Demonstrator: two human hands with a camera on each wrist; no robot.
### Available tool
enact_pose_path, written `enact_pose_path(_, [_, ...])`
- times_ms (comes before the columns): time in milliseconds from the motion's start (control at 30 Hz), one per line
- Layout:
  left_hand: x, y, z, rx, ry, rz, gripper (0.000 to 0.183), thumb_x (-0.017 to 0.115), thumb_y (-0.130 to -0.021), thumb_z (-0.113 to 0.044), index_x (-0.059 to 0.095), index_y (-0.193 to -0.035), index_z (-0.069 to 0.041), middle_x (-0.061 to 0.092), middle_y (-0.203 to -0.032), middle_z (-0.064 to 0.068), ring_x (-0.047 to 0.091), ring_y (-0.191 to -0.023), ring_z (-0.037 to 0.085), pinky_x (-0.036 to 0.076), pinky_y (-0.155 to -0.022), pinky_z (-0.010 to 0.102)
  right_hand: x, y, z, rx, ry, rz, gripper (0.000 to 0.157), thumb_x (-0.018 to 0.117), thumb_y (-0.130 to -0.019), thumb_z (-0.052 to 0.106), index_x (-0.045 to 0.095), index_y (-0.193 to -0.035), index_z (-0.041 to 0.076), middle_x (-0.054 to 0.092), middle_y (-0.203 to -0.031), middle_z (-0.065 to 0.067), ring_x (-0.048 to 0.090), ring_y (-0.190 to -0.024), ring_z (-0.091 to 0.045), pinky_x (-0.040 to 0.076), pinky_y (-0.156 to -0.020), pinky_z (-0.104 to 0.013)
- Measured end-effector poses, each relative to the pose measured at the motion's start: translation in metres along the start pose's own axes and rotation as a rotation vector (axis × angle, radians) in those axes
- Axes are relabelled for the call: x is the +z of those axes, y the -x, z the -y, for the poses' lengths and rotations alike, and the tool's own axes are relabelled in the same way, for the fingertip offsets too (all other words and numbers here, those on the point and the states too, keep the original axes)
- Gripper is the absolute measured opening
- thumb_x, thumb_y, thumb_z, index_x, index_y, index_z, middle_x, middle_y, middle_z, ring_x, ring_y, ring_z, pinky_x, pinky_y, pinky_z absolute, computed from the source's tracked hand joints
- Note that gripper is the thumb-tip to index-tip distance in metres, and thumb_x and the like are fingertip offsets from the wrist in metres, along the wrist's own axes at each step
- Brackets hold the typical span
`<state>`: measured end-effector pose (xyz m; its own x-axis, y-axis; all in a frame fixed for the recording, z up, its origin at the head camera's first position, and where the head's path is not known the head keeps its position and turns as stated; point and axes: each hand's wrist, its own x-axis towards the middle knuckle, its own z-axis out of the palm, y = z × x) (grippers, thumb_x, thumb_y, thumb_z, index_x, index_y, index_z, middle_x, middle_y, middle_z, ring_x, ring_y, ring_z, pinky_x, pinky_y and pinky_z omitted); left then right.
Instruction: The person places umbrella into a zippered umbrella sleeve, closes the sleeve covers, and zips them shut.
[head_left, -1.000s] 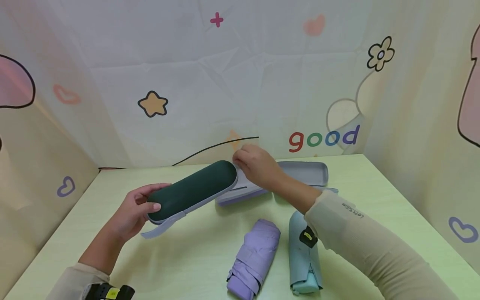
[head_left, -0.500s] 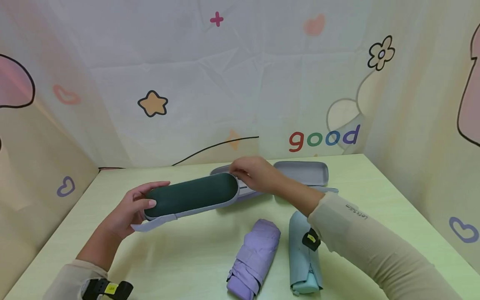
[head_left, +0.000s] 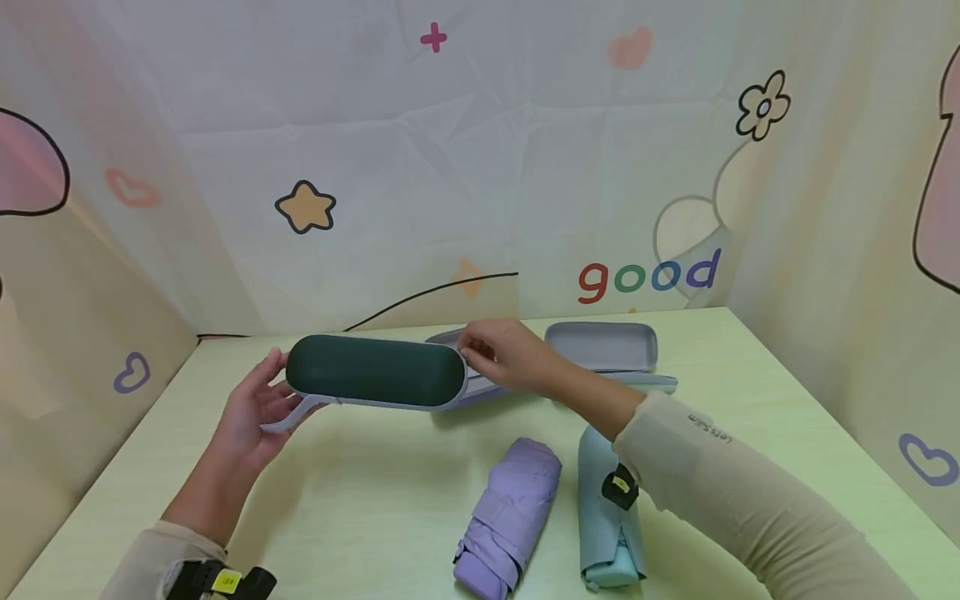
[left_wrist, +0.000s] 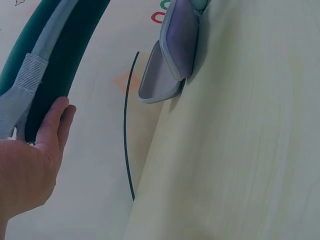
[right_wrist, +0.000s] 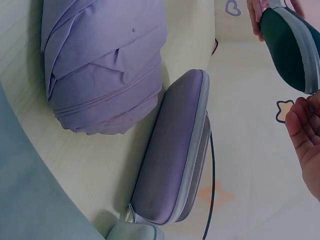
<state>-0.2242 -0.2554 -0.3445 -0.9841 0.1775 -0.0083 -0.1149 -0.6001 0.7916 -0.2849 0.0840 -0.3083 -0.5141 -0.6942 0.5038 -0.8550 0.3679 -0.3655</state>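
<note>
A dark green zip case (head_left: 375, 371), edged with a grey zipper band (left_wrist: 52, 25), is held level above the table, its two halves together. My left hand (head_left: 251, 417) grips its left end, beside a dangling grey strap (head_left: 288, 419); fingers and thumb lie on either side of that end in the right wrist view. My right hand (head_left: 506, 358) has curled fingers at the other end, pinching at the zipper; the pull is hidden by the fingers. Nearer on the table lie a folded purple umbrella (head_left: 510, 517) and a folded light blue umbrella (head_left: 609, 533).
Behind the green case, a purple zip case (right_wrist: 170, 145) lies partly open on the table (head_left: 360, 517). Another case with a grey-lined lid (head_left: 603, 346) lies open to its right. A printed curtain (head_left: 390, 183) closes off the back and sides.
The green case has turned from slanting to level, its right end coming down. My left hand has shifted from the top of its end to beneath and behind. The right hand has lowered slightly.
</note>
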Motion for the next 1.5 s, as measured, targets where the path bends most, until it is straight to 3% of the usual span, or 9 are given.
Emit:
enact_pose_path(133, [0.002,-0.001,0.002,0.028,-0.024,0.021,0.019,0.051,-0.101,-0.016,0.054,-0.119,-0.012,0.066,-0.106,0.005,0.067,-0.096,0.019,0.053,-0.086,0.035,0.001,0.001,0.002,0.031,-0.042,-0.019,0.004,0.061,-0.091,-0.001,0.065,-0.093,0.000,0.061,-0.077,-0.002,0.052,-0.067,-0.010,0.048,-0.061,-0.022])
enact_pose_path(200, [0.006,-0.002,0.003,0.013,-0.045,-0.036,0.028,0.055,-0.099,-0.013,0.046,-0.126,-0.012,0.067,-0.107,0.003,0.067,-0.095,0.016,0.054,-0.086,0.033,0.001,0.001,0.004,0.032,-0.054,-0.021,0.005,0.061,-0.090,-0.001,0.065,-0.093,0.000,0.061,-0.077,-0.002,0.052,-0.067,-0.010,0.048,-0.060,-0.022])
enact_pose_path(367, [0.014,-0.006,0.004,-0.061,0.102,-0.229,0.055,0.069,-0.091,-0.018,0.038,-0.135,-0.013,0.068,-0.102,0.003,0.067,-0.093,0.013,0.052,-0.088,0.028,0.006,0.002,0.008,-0.004,-0.036,0.001,0.004,0.062,-0.091,0.000,0.065,-0.093,0.000,0.061,-0.078,-0.002,0.052,-0.066,-0.009,0.048,-0.060,-0.020])
enact_pose_path(500, [0.016,-0.010,0.007,-0.075,0.181,-0.282,0.056,0.072,-0.089,-0.022,0.041,-0.136,-0.018,0.061,-0.108,0.003,0.066,-0.093,0.015,0.052,-0.088,0.030,0.011,0.001,0.013,-0.047,-0.018,0.009,0.003,0.061,-0.092,0.002,0.064,-0.093,0.001,0.060,-0.077,-0.001,0.051,-0.066,-0.008,0.047,-0.060,-0.019])
enact_pose_path(733, [0.015,-0.012,0.010,-0.077,0.192,-0.285,0.060,0.073,-0.088,-0.029,0.042,-0.139,-0.027,0.034,-0.132,0.002,0.066,-0.097,0.019,0.053,-0.087,0.038,0.017,-0.001,0.020,-0.115,0.059,0.012,0.004,0.062,-0.091,0.001,0.065,-0.092,0.003,0.058,-0.076,0.001,0.048,-0.066,-0.008,0.044,-0.060,-0.017])
enact_pose_path(900, [0.014,-0.010,0.010,-0.058,0.154,-0.301,0.045,0.074,-0.087,-0.029,0.054,-0.128,-0.024,0.042,-0.127,0.002,0.065,-0.096,0.019,0.054,-0.085,0.037,0.018,-0.003,0.025,-0.157,0.117,0.006,0.006,0.063,-0.089,0.000,0.066,-0.092,0.003,0.060,-0.078,-0.001,0.051,-0.068,-0.012,0.046,-0.064,-0.018])
enact_pose_path(1100, [0.021,-0.013,0.017,-0.011,0.026,-0.201,0.018,0.067,-0.093,-0.028,0.068,-0.106,-0.016,0.059,-0.103,0.001,0.064,-0.089,0.015,0.056,-0.081,0.033,0.022,-0.007,0.029,-0.206,0.120,0.008,0.005,0.064,-0.090,-0.001,0.066,-0.091,0.003,0.063,-0.081,-0.002,0.054,-0.069,-0.013,0.047,-0.068,-0.018])
enact_pose_path(1300, [0.030,-0.017,0.021,0.003,-0.034,-0.182,0.023,0.068,-0.091,-0.033,0.063,-0.102,-0.014,0.063,-0.095,0.000,0.065,-0.082,0.013,0.056,-0.078,0.028,0.027,-0.009,0.030,-0.189,0.090,-0.012,0.006,0.065,-0.089,-0.002,0.065,-0.088,0.004,0.061,-0.078,0.000,0.051,-0.067,-0.011,0.045,-0.065,-0.017])
enact_pose_path(1500, [0.037,-0.018,0.028,-0.034,0.024,-0.171,0.025,0.064,-0.094,-0.031,0.054,-0.109,-0.013,0.057,-0.099,0.001,0.060,-0.083,0.012,0.054,-0.081,0.025,0.030,-0.010,0.034,-0.154,0.078,-0.052,0.004,0.063,-0.090,0.000,0.065,-0.088,0.004,0.060,-0.076,-0.001,0.049,-0.065,-0.010,0.043,-0.061,-0.017])
